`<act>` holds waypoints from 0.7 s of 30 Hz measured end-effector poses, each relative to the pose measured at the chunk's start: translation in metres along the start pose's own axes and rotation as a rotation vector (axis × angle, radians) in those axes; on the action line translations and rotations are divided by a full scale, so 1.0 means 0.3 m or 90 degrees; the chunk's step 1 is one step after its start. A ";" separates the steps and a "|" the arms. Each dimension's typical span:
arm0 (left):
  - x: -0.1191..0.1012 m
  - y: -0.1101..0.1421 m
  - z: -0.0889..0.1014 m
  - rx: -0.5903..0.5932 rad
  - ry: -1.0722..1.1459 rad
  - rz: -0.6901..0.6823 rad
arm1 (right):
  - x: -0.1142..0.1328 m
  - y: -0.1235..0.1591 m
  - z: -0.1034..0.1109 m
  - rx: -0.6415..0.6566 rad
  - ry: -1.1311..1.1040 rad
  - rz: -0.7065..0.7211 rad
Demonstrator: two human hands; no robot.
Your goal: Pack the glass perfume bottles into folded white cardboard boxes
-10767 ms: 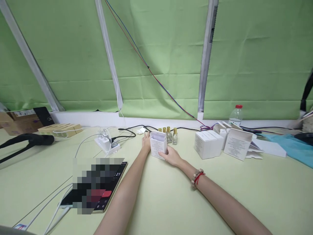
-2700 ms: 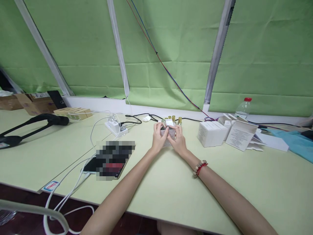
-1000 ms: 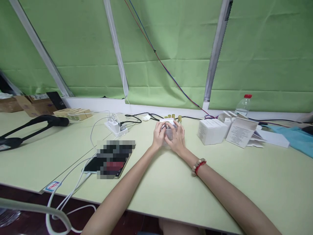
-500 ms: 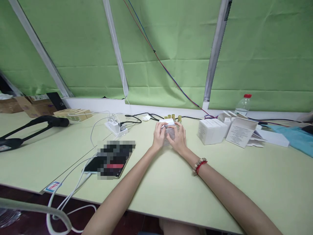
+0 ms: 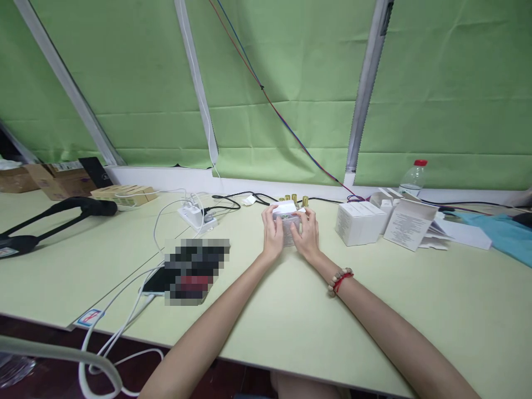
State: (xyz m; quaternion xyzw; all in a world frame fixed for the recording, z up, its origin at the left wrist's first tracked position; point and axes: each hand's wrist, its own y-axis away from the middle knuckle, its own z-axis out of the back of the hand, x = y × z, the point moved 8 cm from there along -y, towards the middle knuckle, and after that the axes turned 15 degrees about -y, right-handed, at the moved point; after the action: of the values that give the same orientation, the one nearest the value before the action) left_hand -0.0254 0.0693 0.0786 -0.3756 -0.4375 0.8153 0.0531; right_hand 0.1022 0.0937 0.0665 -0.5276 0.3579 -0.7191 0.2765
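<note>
Between my two hands stands a small white cardboard box point(image 5: 291, 234) with fine print on its front and its top flap point(image 5: 284, 207) raised at the back. My left hand point(image 5: 272, 231) grips the box's left side, thumb near the front top edge. On the other side my right hand point(image 5: 306, 231) holds the right wall the same way. Something lies inside the open top, too small to make out. Several gold-coloured cylinders point(image 5: 294, 198) stand just behind the box, partly hidden by it.
A closed white box point(image 5: 361, 223) and an open printed box point(image 5: 410, 224) stand to the right, before a red-capped bottle point(image 5: 413, 178). At left are a tablet-like device point(image 5: 195, 271), partly pixelated, a power strip point(image 5: 197, 216) with cables, yellow boxes point(image 5: 124, 194) and a black frame point(image 5: 62, 213).
My fingers have moved apart from the middle of the box's top to its sides. The open top shows more now, and the flap stands behind it.
</note>
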 end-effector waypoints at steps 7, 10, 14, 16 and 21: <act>0.009 0.005 -0.007 0.001 0.009 0.028 | -0.008 -0.005 -0.003 -0.018 -0.011 -0.012; 0.030 0.008 -0.016 -0.001 0.028 0.052 | -0.012 -0.002 -0.007 -0.006 -0.047 -0.034; 0.044 0.009 -0.019 -0.001 0.041 0.084 | -0.012 0.004 -0.007 -0.008 -0.123 -0.048; 0.040 0.005 -0.014 0.001 0.040 0.091 | -0.010 0.004 0.002 -0.031 -0.147 -0.040; 0.028 -0.014 -0.001 0.001 0.039 0.091 | -0.019 0.003 0.002 -0.034 -0.160 -0.065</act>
State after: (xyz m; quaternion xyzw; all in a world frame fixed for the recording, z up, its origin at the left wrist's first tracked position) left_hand -0.0322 0.0755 0.0769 -0.4303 -0.4069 0.8057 0.0086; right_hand 0.1044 0.0975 0.0626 -0.6379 0.3121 -0.6510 0.2682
